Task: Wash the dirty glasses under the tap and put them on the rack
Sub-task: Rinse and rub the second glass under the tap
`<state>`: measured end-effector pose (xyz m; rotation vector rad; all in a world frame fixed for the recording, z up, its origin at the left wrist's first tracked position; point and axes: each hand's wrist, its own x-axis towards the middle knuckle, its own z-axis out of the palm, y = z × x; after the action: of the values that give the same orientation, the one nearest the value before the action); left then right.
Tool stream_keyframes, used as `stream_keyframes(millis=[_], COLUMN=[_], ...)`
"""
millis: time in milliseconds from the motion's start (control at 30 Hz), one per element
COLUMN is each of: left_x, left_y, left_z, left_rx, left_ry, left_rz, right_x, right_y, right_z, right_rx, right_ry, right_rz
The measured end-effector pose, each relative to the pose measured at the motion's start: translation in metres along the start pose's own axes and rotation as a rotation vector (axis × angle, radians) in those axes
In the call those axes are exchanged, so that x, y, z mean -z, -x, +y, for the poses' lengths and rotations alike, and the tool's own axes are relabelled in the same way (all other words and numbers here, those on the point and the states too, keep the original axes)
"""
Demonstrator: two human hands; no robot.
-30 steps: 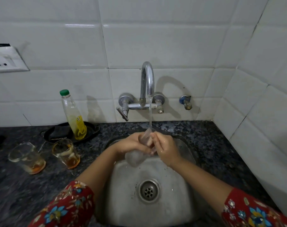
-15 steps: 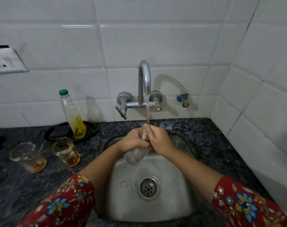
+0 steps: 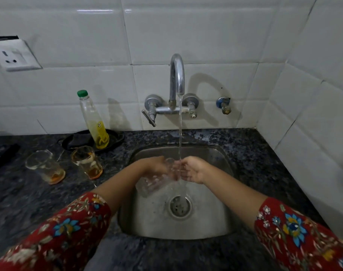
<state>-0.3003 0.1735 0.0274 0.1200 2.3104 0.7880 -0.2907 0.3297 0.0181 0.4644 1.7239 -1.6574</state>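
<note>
Left hand (image 3: 157,166) grips clear glass (image 3: 153,183), tilted over sink (image 3: 211,222), mouth toward stream from tap (image 3: 176,79). Right hand (image 3: 193,171) half open, palm up, fingers (image 3: 183,169) at glass rim under running water. Two dirty glasses (image 3: 46,167) (image 3: 87,162) stand on counter (image 3: 251,157) left of sink, near bottle (image 3: 93,120).

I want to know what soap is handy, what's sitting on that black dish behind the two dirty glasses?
On the black dish stands a clear bottle with a green cap and some yellow liquid, beside a dark cloth-like lump. Anything beneath these is hidden.
</note>
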Motion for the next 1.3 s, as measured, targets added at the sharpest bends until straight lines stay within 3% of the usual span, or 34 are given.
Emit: stream_keyframes(millis=[133,233,333,400,533,667,767,900,967,1033,1167,1200,1233,1300], left_x=[-0.014,-0.021,-0.018,-0.01,-0.002,-0.01,-0.008,-0.009,-0.009,-0.003,0.003,0.0,-0.005,-0.014], left_y=[-0.009,-0.014,-0.012,-0.014,-0.017,-0.026,-0.037,-0.041,-0.044,-0.04,-0.029,-0.027,-0.024,-0.025], left_z=[-0.014,0.005,0.033,0.043,0.052,0.049,0.045,0.055,0.06,0.061,0.039,0.035,0.035,0.042], left_rx=[0.108,0.1,0.07,0.131,0.169,0.084,0.101,0.092,0.043,-0.003,-0.185,-0.238,-0.264,-0.244], left_ry=[1.071,1.689,1.947,2.078,2.091,2.067,1.993,1.704,1.631,1.535,1.503,1.547,1.585,1.559], left_rz=[-0.049,-0.04,0.09,0.08,0.059,0.075,0.094,0.595,0.724,0.651,0.178,0.114,0.089,0.21], right_x=[-0.013,-0.024,-0.022,-0.01,0.019,0.026,0.02,0.002,-0.005,-0.005,0.009,0.013,0.013,0.005], right_y=[0.007,0.002,0.005,0.004,-0.004,-0.001,0.001,0.01,0.011,0.013,0.026,0.028,0.027,0.017], right_z=[-0.002,-0.001,0.006,0.015,0.029,0.004,-0.011,-0.03,-0.042,-0.047,-0.049,-0.048,-0.045,-0.035], right_rx=[0.248,0.467,0.846,1.087,1.203,1.235,1.009,0.748,0.674,0.593,0.249,0.197,0.185,0.302], right_ry=[0.137,0.385,0.645,0.923,1.366,1.41,1.267,1.34,1.267,1.031,0.272,0.174,0.148,0.386], right_rz=[0.131,0.251,0.419,0.472,0.433,0.41,0.48,0.632,0.663,0.529,-0.11,-0.193,-0.188,0.101])
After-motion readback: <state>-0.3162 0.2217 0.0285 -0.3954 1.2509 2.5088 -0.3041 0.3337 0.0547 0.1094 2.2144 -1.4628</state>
